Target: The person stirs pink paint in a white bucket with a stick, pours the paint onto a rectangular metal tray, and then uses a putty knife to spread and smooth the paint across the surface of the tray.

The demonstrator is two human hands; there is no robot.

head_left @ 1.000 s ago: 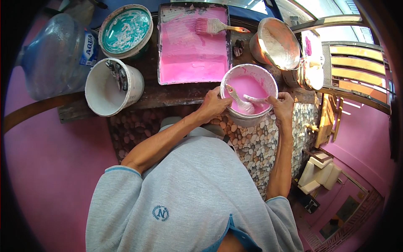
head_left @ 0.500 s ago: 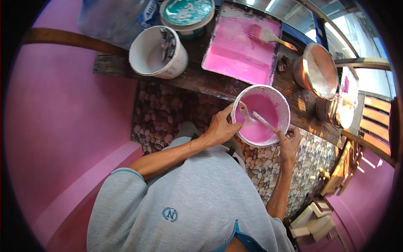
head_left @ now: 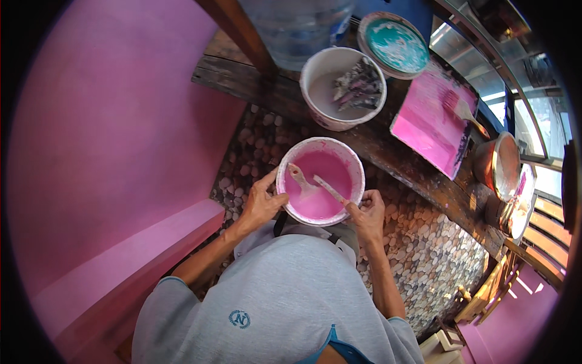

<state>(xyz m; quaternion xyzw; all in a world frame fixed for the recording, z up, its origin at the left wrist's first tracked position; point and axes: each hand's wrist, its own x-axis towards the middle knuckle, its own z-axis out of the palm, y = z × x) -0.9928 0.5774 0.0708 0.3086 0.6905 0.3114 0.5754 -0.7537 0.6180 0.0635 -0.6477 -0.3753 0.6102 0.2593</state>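
A white bucket [head_left: 291, 208] of pink paint [head_left: 327, 167] is held between my hands, in front of my belly. My left hand [head_left: 259, 203] is closed on its left rim, thumb over the edge. A brush [head_left: 298, 177] leans inside, its head in the paint. My right hand [head_left: 368, 212] is closed at the lower right rim, thumb on a paint-coated stick [head_left: 328, 187] that lies across the bucket.
A wooden bench [head_left: 221, 77] bears a water jug [head_left: 303, 30], white bucket [head_left: 318, 106] with dark rags, teal lid [head_left: 397, 45], paint tray [head_left: 424, 133] with brush [head_left: 462, 110], and several cans [head_left: 485, 167]. A pink wall [head_left: 109, 151] stands left, above a pebble-patterned floor [head_left: 412, 261].
I have turned left: the bench and its things now appear tilted and further right, with more pink wall in view. The held bucket has shifted leftward in the picture, still in both hands.
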